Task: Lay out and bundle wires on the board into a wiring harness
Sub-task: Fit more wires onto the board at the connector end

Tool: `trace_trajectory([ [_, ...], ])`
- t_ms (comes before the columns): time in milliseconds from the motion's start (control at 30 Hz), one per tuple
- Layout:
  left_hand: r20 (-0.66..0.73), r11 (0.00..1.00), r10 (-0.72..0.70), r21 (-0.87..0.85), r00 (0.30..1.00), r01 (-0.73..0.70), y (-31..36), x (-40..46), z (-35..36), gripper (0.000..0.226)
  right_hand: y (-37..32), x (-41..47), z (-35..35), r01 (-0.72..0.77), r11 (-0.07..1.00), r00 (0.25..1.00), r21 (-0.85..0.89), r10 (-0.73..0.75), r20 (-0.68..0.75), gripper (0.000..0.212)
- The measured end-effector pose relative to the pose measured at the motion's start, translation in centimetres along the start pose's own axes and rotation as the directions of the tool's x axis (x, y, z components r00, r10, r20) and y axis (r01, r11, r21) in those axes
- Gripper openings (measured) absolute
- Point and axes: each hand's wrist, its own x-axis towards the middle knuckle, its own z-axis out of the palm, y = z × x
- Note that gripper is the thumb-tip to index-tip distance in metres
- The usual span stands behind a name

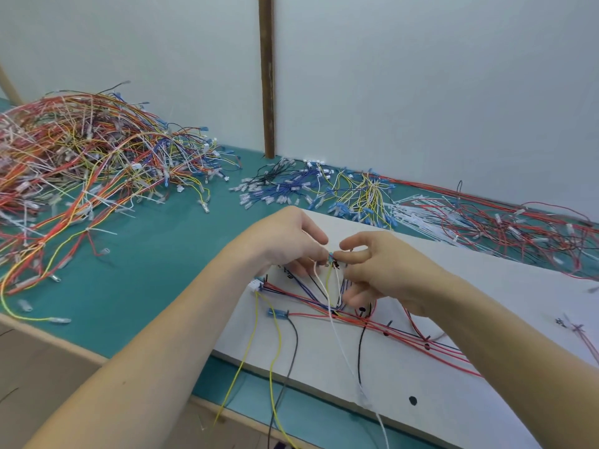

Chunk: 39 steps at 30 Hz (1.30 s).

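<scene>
- Left hand (291, 244) and right hand (382, 270): fingers pinch a small blue wire connector (331, 256) over the flat white board (486, 319).
- Tangled multicoloured wire heap (81, 163) lies at ten o'clock on the teal worktop (155, 270).

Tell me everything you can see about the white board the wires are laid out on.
The white board is a flat, matte slab with visible thickness, lying slightly askew on the teal table. Black pegs and dots mark it. Red, blue, black, yellow and white wires run across it, some hanging over its near edge. Both hands work above it.
</scene>
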Motion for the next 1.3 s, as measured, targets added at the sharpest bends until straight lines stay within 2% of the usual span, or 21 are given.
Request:
trace_trajectory([
  [100,0.055,0.987,-0.008,0.159,0.998,-0.001,0.0,-0.1,-0.8,0.018,0.5,0.1,0.0,0.022,0.993,0.999,-0.116,-0.027,-0.036,0.048],
  [200,0.015,0.984,-0.01,0.178,1.0,0.008,0.3,0.4,-0.8,0.016,0.8,0.1,0.2,0.05,0.976,0.997,-0.211,-0.062,-0.053,0.053],
  [333,-0.016,0.973,-0.024,0.231,1.0,0.027,0.8,0.9,-1.0,0.019,1.2,0.2,0.3,0.06,0.976,0.995,-0.208,-0.074,-0.061,0.053],
  [467,-0.013,0.906,0.017,0.423,1.0,-0.01,1.3,1.8,-2.1,0.012,1.6,0.2,0.3,0.085,0.974,0.993,-0.209,-0.101,-0.062,0.045],
  [533,0.019,0.887,0.011,0.462,1.0,-0.019,1.3,2.2,-2.9,0.009,1.7,0.3,0.5,0.094,0.971,0.991,-0.221,-0.112,-0.068,0.041],
  [667,0.096,0.887,0.042,0.455,0.995,-0.081,0.0,2.3,-3.5,0.012,2.0,0.5,0.6,0.113,0.963,0.988,-0.244,-0.135,-0.075,0.039],
  [833,0.102,0.886,0.15,0.429,0.983,-0.179,-1.6,1.9,-3.4,0.023,1.9,0.4,0.6,0.137,0.94,0.98,-0.312,-0.175,-0.097,0.035],
  [933,0.088,0.883,0.183,0.424,0.979,-0.203,-2.2,1.6,-3.3,0.026,2.0,0.6,0.7,0.171,0.863,0.965,-0.476,-0.243,-0.094,0.033],
  [1067,0.065,0.84,0.211,0.498,0.975,-0.215,-2.2,1.4,-2.9,0.029,1.6,0.0,1.4,0.182,0.739,0.954,-0.648,-0.292,-0.064,0.039],
  [1133,0.067,0.84,0.203,0.501,0.977,-0.209,-2.1,1.4,-3.0,0.027,1.2,-0.9,1.8,0.177,0.694,0.933,-0.697,-0.344,-0.105,0.039],
  [1233,0.08,0.825,0.19,0.527,0.979,-0.203,-1.9,1.5,-3.1,0.022,0.2,-3.2,3.0,0.231,0.701,0.853,-0.675,-0.479,-0.206,0.022],
  [1300,0.097,0.815,0.186,0.541,0.978,-0.209,-1.8,1.6,-3.1,0.022,-0.1,-5.0,4.6,0.282,0.702,0.855,-0.654,-0.494,-0.162,0.015],
])
